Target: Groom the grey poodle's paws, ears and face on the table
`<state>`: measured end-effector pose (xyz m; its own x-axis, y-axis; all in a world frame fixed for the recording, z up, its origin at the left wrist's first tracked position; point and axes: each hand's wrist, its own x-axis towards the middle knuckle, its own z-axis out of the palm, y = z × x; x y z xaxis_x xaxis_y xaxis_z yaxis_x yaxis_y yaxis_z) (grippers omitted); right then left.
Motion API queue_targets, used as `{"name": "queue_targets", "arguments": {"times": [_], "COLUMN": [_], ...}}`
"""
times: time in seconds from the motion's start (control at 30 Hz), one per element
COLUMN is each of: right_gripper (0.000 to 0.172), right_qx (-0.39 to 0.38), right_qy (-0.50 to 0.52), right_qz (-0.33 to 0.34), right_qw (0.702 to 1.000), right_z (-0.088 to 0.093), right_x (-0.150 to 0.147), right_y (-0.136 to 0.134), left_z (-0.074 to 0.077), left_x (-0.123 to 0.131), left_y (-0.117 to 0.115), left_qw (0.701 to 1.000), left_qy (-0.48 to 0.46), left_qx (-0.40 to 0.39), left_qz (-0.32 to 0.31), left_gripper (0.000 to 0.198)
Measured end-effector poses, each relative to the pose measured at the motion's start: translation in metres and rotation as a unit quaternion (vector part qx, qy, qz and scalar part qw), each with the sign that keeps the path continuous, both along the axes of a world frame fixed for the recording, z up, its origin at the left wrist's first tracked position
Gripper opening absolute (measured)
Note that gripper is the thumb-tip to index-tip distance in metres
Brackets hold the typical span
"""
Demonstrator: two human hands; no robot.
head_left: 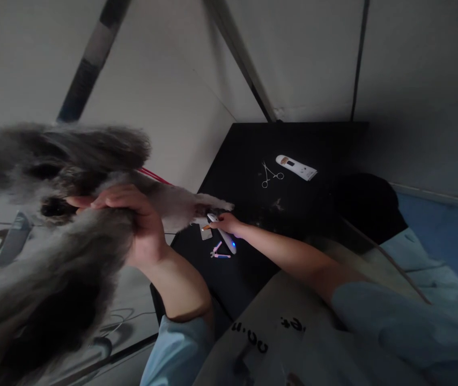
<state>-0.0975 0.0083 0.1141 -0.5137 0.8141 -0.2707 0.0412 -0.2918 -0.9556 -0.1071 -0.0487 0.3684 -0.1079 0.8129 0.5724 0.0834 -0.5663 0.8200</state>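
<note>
A grey, fluffy dog [104,142] fills the left side, its face turned toward me. My left hand [140,222] is closed on the dog's head, fingers in the fur at the muzzle beside the dark nose. Farther off, at the table, my right hand [227,223] is closed around a slim white trimmer [229,242] with a lit blue light. The trimmer's far end is close to the dog's legs and paws [213,202]; contact is unclear. By my fingertips is a small orange patch, too small to name, over a light square item [205,232].
Pink-and-blue nail clippers [220,252] lie near my right hand on the black table [249,145]. Farther back are scissor-handled metal forceps [271,176], a white hair clipper [296,167] and loose hair tufts [278,204]. A red cord [155,176] runs behind the dog.
</note>
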Motion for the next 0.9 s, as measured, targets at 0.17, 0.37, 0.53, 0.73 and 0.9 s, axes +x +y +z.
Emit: {"name": "queue_targets", "arguments": {"times": [0.17,0.37,0.53,0.73,0.9], "right_gripper": [0.025,0.024,0.021,0.020,0.018], "right_qx": [-0.029,-0.042,-0.056,-0.068,-0.087], "right_qy": [0.047,0.084,0.118,0.162,0.210], "right_qz": [0.008,-0.007,-0.011,-0.085,-0.121], "right_qw": [0.998,0.996,0.991,0.981,0.966], "right_z": [0.006,0.004,0.000,-0.006,-0.008], "right_x": [-0.007,-0.011,-0.015,-0.029,-0.043], "right_y": [0.020,0.026,0.026,0.022,0.011], "left_z": [-0.001,-0.002,-0.003,-0.004,-0.003], "left_x": [0.002,0.004,0.007,0.006,0.009], "left_y": [0.001,0.011,0.011,0.011,0.009], "left_qw": [0.999,0.968,0.928,0.909,0.912], "left_qy": [-0.053,-0.240,-0.340,-0.360,-0.353], "left_qx": [0.008,0.027,-0.012,-0.022,-0.035], "left_qz": [0.011,-0.069,-0.149,-0.207,-0.204], "left_gripper": [0.030,0.021,0.007,0.005,0.009]}}
